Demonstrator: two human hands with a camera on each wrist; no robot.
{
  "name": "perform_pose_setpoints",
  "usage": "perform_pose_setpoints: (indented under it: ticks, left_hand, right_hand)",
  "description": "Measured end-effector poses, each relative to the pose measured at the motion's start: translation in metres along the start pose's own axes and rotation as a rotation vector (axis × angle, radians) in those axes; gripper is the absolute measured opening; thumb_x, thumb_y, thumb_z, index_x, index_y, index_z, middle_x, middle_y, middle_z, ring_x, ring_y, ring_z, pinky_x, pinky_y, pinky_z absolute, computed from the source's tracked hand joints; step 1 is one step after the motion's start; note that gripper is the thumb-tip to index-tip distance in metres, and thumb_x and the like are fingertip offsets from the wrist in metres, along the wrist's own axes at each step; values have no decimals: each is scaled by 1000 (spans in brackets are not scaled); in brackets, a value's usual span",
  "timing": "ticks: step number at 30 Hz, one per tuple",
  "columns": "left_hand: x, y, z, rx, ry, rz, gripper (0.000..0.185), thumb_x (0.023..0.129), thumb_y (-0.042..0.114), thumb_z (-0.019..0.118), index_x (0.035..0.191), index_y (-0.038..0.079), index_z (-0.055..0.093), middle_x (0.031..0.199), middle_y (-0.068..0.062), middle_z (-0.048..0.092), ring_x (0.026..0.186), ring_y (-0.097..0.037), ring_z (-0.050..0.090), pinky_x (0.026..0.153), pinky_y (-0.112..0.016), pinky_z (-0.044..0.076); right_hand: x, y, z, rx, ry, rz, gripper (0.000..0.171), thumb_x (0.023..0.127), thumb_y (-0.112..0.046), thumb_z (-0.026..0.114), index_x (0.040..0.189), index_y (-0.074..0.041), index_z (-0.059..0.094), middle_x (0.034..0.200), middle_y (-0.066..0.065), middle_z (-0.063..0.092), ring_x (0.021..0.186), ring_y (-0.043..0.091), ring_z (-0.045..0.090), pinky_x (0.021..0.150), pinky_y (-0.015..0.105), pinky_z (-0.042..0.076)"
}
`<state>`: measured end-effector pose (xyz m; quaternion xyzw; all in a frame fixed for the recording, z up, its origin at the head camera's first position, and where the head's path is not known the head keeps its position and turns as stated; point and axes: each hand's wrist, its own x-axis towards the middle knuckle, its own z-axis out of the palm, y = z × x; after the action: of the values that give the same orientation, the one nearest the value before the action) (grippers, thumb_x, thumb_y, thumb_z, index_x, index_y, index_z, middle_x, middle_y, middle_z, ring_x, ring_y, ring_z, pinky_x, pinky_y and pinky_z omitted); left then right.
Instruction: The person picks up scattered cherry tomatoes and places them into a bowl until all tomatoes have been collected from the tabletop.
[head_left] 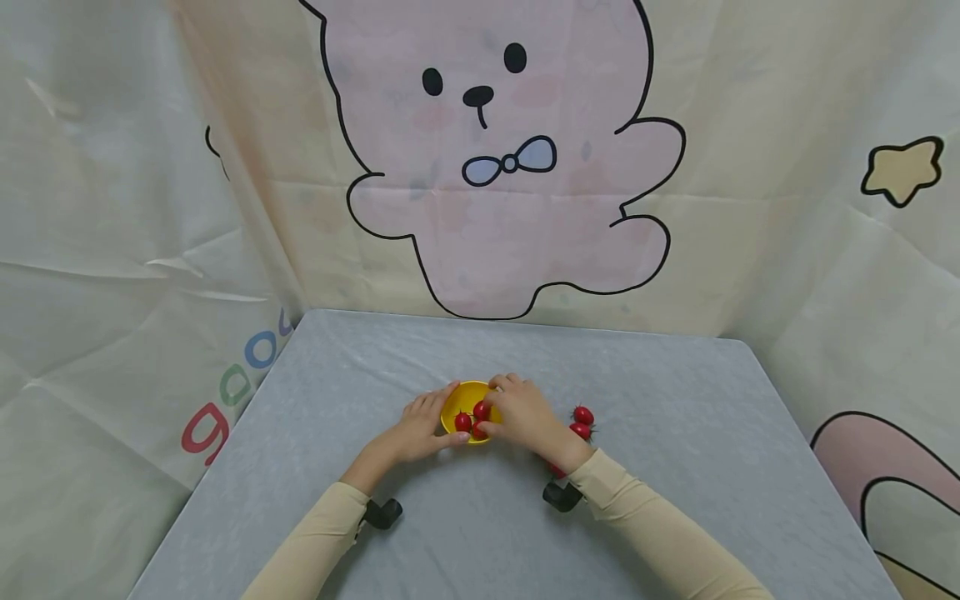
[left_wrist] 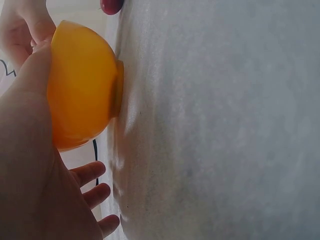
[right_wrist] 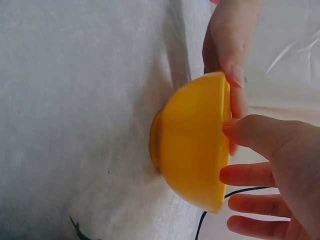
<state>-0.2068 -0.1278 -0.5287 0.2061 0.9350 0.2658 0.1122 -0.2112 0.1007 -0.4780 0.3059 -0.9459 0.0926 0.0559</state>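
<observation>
A yellow bowl [head_left: 450, 409] stands on the table with several small red tomatoes [head_left: 462, 422] inside. My left hand [head_left: 417, 429] holds its left side, thumb along the near rim and fingers toward the far rim. In the left wrist view, three fingertips [left_wrist: 95, 195] extend beside the yellow bowl [left_wrist: 82, 90]. My right hand [head_left: 525, 415] reaches over the bowl's right side, thumb and fingers spread apart above the tomatoes. Seen from the right wrist, that hand's thumb [right_wrist: 255, 130] and fingers lie at the rim of the bowl [right_wrist: 192, 142], with no tomato visible between them.
Right of the bowl, loose red tomatoes [head_left: 583, 415] lie on the grey-clothed table [head_left: 675, 417], one partly hidden under the right wrist. Each wrist wears a black camera mount [head_left: 382, 514]. A curtain with a cartoon bear [head_left: 487, 208] hangs behind the table.
</observation>
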Motion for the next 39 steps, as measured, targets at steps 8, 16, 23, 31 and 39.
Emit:
perform_pose_setpoints:
  ticks: [8,16,23,31,39]
  left_hand:
    - [0,0,1,-5,4,-5,96,86,72,54,160,28,11,162,-9,30,146,-36,29,121,-60,21]
    - [0,-1,2,-5,4,-13,97,86,72,55,160,28,11,162,-9,30,146,-35,29,121,-60,20]
    - [2,-2,3,3,6,-12,97,86,72,54,160,27,10,162,-9,30,146,-35,29,121,-59,21]
    - [1,-1,2,2,5,-7,97,86,72,55,160,27,11,163,-9,29,146,-35,29,121,-59,21]
    - [1,-1,2,-7,5,-11,96,86,70,56,160,28,11,163,-8,28,147,-35,28,121,-59,20]
  right_hand:
    - [-3,9,-8,9,12,33,40,80,-46,79,100,-12,76,117,8,68,100,25,59,85,43,56]
    - [-9,23,-15,14,27,62,35,80,-42,80,97,-12,76,116,8,68,100,26,60,83,44,56]
    - [-17,37,-16,-1,67,71,31,81,-42,79,94,-14,75,112,6,68,97,24,60,81,41,56]
    - [-26,49,-20,17,60,126,30,80,-39,80,93,-12,76,113,7,67,99,26,59,83,43,55]
    - [-38,59,-22,11,48,144,30,80,-39,80,92,-12,75,112,7,67,99,26,59,83,43,55]
